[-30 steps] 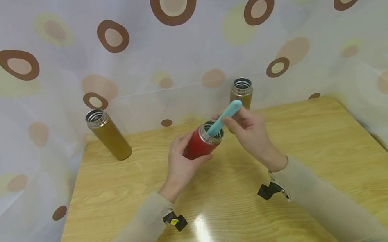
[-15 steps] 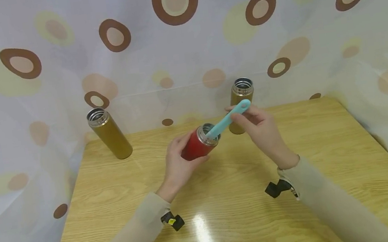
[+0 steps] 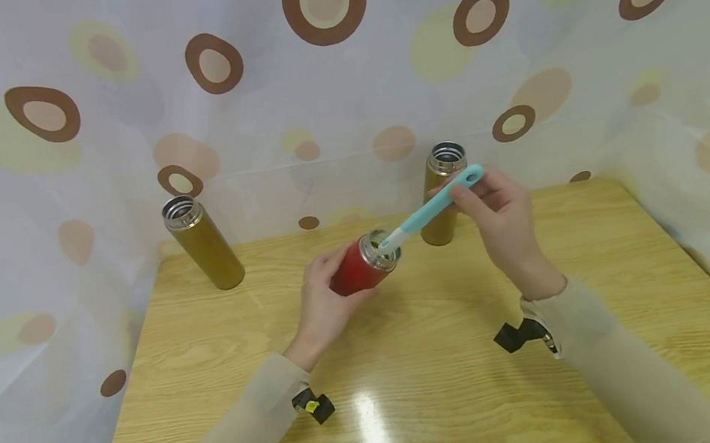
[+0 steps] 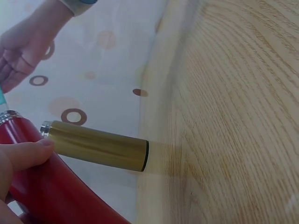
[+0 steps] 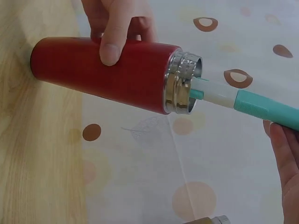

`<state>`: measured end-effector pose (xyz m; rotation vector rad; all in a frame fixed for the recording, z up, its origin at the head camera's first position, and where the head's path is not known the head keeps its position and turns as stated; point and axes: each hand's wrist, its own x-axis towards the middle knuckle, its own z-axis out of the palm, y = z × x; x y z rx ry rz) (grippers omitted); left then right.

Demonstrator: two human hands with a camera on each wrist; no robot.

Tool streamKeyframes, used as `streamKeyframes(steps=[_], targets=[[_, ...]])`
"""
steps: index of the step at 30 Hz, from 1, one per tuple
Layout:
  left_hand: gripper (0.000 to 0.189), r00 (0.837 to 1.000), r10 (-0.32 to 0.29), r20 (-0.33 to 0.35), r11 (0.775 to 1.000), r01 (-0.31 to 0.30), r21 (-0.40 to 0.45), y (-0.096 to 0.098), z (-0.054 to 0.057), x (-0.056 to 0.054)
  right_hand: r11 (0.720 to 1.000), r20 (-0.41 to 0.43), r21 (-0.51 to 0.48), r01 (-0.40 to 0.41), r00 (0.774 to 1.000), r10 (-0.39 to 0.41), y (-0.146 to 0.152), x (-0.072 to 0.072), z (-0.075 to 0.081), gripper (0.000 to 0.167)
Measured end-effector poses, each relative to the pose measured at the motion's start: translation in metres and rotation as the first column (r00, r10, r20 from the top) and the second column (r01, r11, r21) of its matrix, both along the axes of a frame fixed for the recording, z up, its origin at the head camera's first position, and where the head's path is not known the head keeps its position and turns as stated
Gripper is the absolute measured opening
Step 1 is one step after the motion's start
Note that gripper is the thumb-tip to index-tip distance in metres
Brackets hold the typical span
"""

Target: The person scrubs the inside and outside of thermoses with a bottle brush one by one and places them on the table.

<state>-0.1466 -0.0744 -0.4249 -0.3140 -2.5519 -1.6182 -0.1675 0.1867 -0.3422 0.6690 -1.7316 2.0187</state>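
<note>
Gold bottle (image 3: 204, 244) at red flask's (image 3: 356, 270) 10 o'clock | left hand (image 3: 323, 300) gripping red flask, tilted toward 2 o'clock | teal-handled utensil (image 3: 433, 208), end inside flask | 2nd gold bottle (image 3: 440, 228) behind utensil | right hand (image 3: 510, 230) at flask's 3 o'clock, pinching utensil

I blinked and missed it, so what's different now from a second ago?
The right hand moved up and to the right, pulling the stick farther out of the red bottle, so its pale part shows. Nothing was let go or newly picked up. The left hand still holds the red bottle, and the left gold bottle and right gold bottle stayed standing.
</note>
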Motion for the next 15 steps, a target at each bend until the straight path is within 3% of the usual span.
streamKeyframes(steps=[15], targets=[[0.076,1.000,-0.012,0.003,1.000,0.012,-0.014,0.005,0.003,0.001,0.989,0.037,0.119,-0.085,0.996,0.081,-0.015,0.004,-0.026,0.019]])
